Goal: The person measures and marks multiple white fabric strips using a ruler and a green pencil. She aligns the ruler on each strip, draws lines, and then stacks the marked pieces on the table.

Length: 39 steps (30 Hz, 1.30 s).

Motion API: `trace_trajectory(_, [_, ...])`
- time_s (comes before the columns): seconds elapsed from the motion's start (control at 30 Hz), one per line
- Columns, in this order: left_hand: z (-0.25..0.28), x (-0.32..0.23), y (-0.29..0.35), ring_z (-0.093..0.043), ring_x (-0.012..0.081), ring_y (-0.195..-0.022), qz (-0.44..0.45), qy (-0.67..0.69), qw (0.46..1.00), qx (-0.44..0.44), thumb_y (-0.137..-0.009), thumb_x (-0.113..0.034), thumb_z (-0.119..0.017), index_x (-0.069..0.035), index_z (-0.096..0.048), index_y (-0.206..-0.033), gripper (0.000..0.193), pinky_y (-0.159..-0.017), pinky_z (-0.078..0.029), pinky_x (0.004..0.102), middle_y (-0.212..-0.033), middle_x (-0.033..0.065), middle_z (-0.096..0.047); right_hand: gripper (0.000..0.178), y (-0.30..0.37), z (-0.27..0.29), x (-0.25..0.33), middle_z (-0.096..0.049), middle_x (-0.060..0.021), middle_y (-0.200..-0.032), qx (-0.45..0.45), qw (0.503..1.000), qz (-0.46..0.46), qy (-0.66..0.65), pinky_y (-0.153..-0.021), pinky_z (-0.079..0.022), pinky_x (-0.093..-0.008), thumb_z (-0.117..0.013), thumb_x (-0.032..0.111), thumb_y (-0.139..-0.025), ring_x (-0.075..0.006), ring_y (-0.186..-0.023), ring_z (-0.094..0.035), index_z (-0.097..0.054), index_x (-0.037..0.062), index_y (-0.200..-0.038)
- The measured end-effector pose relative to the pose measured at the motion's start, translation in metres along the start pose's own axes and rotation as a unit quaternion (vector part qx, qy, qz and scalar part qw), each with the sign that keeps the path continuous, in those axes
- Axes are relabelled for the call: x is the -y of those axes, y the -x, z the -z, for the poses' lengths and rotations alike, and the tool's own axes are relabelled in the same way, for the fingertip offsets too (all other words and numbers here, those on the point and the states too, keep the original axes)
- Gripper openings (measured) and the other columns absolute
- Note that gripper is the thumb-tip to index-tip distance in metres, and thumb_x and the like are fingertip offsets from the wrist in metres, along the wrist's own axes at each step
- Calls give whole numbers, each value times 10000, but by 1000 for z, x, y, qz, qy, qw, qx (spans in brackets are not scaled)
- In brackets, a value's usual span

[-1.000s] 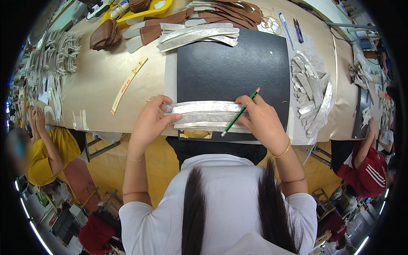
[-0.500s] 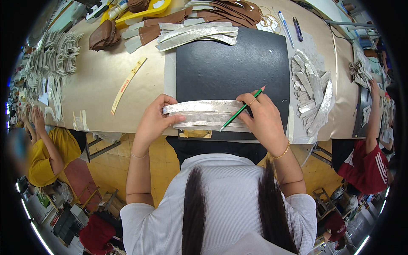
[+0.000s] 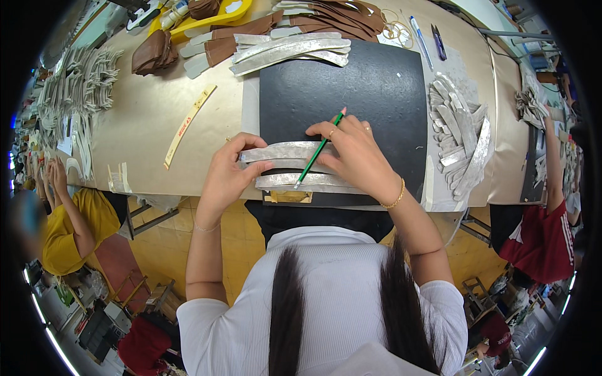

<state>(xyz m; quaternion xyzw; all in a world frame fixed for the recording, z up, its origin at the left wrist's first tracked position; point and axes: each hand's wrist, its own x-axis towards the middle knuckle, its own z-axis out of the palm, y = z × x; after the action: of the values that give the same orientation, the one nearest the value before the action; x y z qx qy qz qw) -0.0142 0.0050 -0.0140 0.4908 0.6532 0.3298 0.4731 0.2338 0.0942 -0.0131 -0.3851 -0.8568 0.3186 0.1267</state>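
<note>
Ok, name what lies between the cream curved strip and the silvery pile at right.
Between them, the head view shows the black mat, left hand, right hand, green pencil and silvery strips the hands touch.

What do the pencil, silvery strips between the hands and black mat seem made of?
Pencil: likely wood, painted green, bare-looking at the point. Silvery strips: perhaps coated leather or fabric, with patchy metallic sheen. Black mat: perhaps rubber or plastic; satin, faintly bumpy.

The right hand (image 3: 365, 156) hides the right ends of silver strips (image 3: 282, 151); the top edge crops the yellow tray (image 3: 216, 22).
</note>
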Motion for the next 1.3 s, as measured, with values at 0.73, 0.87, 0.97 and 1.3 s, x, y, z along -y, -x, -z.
trace_trajectory(0.73, [1, 23, -8, -567, 100, -873, 51, 59, 996, -44, -985, -208, -705, -6, -717, -1120, 243, -810, -481, 261, -993, 17, -646, 126, 13, 20, 23, -681, -155, -821, 139, 976, 3, -166, -721, -532, -465, -712, 152, -901, -376, -800, -686, -642, 48, -909])
trace_trajectory(0.87, [9, 25, -5, -607, 150, -957, 20, 107, 993, -47, -996, -324, -687, -38, -727, -1148, 326, -906, -480, 302, -1066, 48, -676, 98, 12, 21, 28, -691, -141, -854, 128, 982, 5, -141, -704, -540, -462, -711, 132, -892, -366, -803, -691, -648, 59, -908])
trace_trajectory(0.97, [8, 4, 0, -625, 191, -1022, -197, 0, 979, -47, -933, -326, -755, -67, -732, -1168, 351, -977, -458, 346, -1131, 69, -692, 87, 11, 25, 32, -692, -132, -878, 120, 981, 35, -150, -698, -540, -454, -709, 120, -888, -360, -791, -689, -649, 65, -918])
trace_trajectory(1.3, [19, -15, 5, -621, 121, -732, -29, -43, 995, 87, -865, -162, -824, -19, -739, -1023, 230, -701, -479, 276, -796, 53, -710, 169, 15, 24, 21, -664, -120, -881, 86, 991, -34, -98, -716, -537, -438, -729, 113, -863, -341, -815, -685, -646, 91, -1008])
